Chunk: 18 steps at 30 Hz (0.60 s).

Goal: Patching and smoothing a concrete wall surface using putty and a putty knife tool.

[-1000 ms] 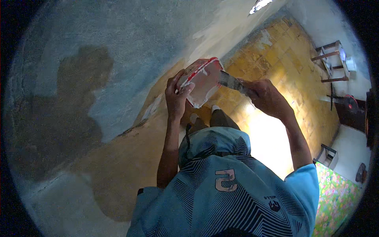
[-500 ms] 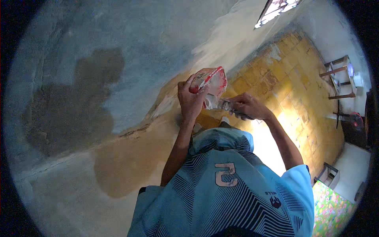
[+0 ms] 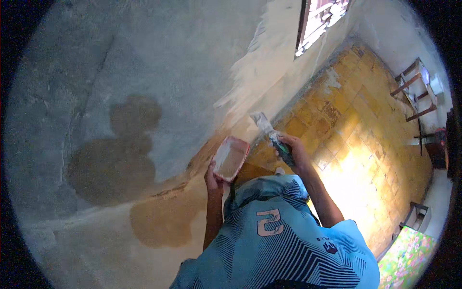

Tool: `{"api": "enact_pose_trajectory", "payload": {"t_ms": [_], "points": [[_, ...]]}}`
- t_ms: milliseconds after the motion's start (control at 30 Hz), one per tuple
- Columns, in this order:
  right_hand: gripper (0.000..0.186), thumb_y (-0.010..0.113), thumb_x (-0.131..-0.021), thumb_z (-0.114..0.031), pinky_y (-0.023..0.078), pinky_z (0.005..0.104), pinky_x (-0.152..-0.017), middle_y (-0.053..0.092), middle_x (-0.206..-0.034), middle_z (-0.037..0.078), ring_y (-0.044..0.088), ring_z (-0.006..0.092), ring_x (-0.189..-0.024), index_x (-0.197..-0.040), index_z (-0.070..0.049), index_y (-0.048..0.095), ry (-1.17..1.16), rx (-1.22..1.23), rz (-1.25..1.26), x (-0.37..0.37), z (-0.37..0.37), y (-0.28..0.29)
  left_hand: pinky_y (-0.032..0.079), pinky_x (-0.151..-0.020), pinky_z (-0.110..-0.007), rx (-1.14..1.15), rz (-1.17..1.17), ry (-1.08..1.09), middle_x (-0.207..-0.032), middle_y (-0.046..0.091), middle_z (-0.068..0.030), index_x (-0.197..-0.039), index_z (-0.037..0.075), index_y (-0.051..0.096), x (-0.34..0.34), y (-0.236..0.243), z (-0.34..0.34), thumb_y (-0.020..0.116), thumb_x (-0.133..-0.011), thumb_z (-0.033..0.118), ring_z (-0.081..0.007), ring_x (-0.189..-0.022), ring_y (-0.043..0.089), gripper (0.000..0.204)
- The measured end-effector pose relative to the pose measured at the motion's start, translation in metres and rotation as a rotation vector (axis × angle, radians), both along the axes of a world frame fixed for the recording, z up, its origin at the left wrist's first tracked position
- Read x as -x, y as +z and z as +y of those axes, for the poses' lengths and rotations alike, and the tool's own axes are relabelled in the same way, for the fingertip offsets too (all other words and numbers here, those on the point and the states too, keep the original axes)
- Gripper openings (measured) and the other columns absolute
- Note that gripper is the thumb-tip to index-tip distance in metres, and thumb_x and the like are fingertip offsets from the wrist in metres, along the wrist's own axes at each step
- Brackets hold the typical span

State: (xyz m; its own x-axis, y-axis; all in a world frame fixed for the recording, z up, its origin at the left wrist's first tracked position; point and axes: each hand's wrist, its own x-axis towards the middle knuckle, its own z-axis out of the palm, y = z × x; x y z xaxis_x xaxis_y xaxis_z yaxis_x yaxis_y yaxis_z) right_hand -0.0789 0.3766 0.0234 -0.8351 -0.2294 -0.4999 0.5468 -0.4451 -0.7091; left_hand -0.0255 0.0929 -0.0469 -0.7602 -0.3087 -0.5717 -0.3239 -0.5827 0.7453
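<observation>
My left hand (image 3: 214,180) grips a red-rimmed rectangular tub (image 3: 222,156) by its lower edge. Its inside is whitish, with pale paste lying in it, and its open side is turned up toward me. In my right hand (image 3: 297,151), closed round the dark green handle, is a putty knife (image 3: 263,123). The blade is smeared white and points up and left, beyond the tub and apart from it. In front of both hands rises a grey-blue wall (image 3: 192,53) with a band of fresh-looking pale coating (image 3: 269,58); the blade shows against its lower part.
Brown damp-looking patches (image 3: 115,164) mark the wall at left. A barred window (image 3: 322,24) sits at the top. Yellow floor tiles (image 3: 346,111) run along the right, sunlit in part. Wooden furniture (image 3: 418,89) and a flowered cloth (image 3: 406,257) stand farther right.
The putty knife has come out of the tub and moved up, away from it. The tub has gone down and left and tilted so its inside shows. My view has shifted slightly.
</observation>
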Motion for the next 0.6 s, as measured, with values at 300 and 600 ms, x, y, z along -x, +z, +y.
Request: {"api": "enact_pose_trajectory", "payload": {"t_ms": [300,600], "points": [[0.030,0.053,-0.093,-0.017,0.051,0.0261,-0.057,0.062,-0.087,0.007,0.057,0.0110,-0.069,-0.118,0.000,0.058,-0.675,-0.050,0.430,0.099,-0.078,0.082,0.039,-0.045,-0.026,-0.020,-0.030,-0.012,-0.071,0.055,0.0026,-0.097,0.009,0.062,-0.020,-0.003,-0.025,0.062,-0.088,0.028,-0.0069,-0.052,0.046,0.021],[0.019,0.067,-0.087,-0.014,0.044,0.0247,-0.056,0.055,-0.064,0.000,0.052,0.0088,-0.058,-0.085,0.005,0.063,-0.673,-0.416,0.609,0.134,-0.154,0.103,0.051,-0.058,-0.029,0.051,-0.072,-0.058,-0.094,0.063,-0.0047,-0.102,0.006,0.063,-0.040,-0.010,-0.067,0.063,-0.086,0.025,-0.0170,-0.081,0.063,0.024]]}}
